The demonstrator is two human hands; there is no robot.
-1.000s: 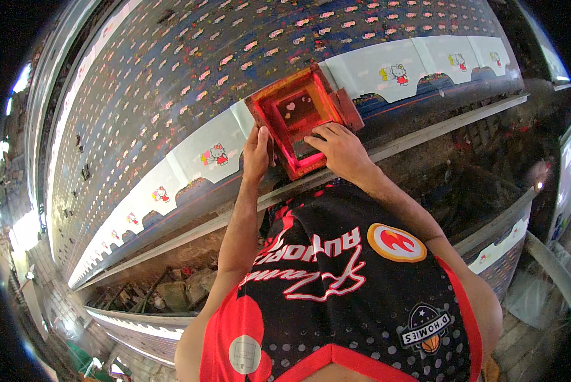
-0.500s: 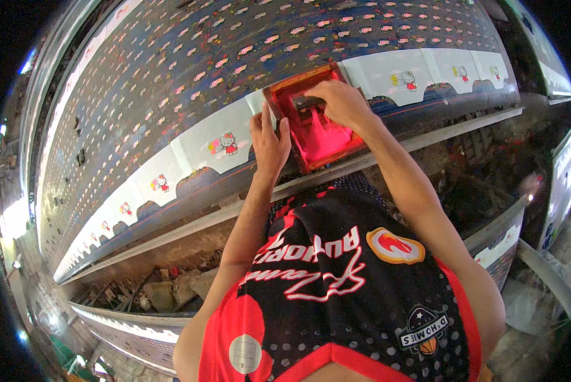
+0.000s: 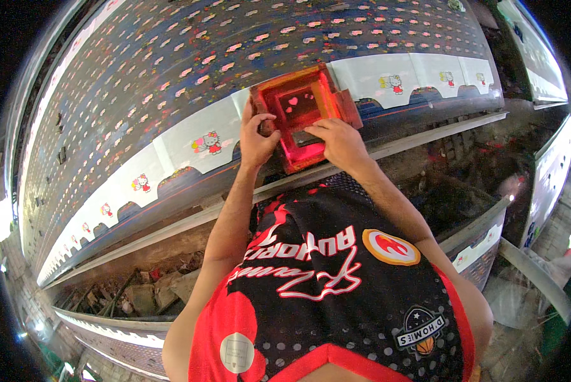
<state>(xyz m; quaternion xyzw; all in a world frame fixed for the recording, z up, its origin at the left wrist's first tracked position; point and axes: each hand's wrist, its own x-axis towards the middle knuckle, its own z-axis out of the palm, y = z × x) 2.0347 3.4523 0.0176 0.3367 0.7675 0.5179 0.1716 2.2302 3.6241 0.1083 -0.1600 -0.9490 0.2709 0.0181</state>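
Note:
A small screen-printing frame (image 3: 345,109), reddish and ink-stained, lies over a row of white pieces (image 3: 362,71) on a long table. My left hand (image 3: 258,143) is closed on the frame's left side, its fingers bent over the edge. In my right hand (image 3: 344,146) is a dark squeegee (image 3: 307,138), pinched by the fingers inside the frame's near part. Pink-red ink (image 3: 301,156) lies on the near side of the blade. Beyond the blade, the mesh window (image 3: 297,105) shows small heart shapes. The hand hides part of the squeegee.
White pieces with cartoon cat prints (image 3: 209,143) run along the table's near edge on both sides. The dark tabletop (image 3: 171,95) carries many small printed marks. A metal rail (image 3: 435,135) runs along the near edge, with rubble (image 3: 142,298) below it at left.
My right hand has drawn the squeegee from the far part of the frame to its near part. The ink now lies nearer me, and the hearts show. My left hand stays at the frame's side.

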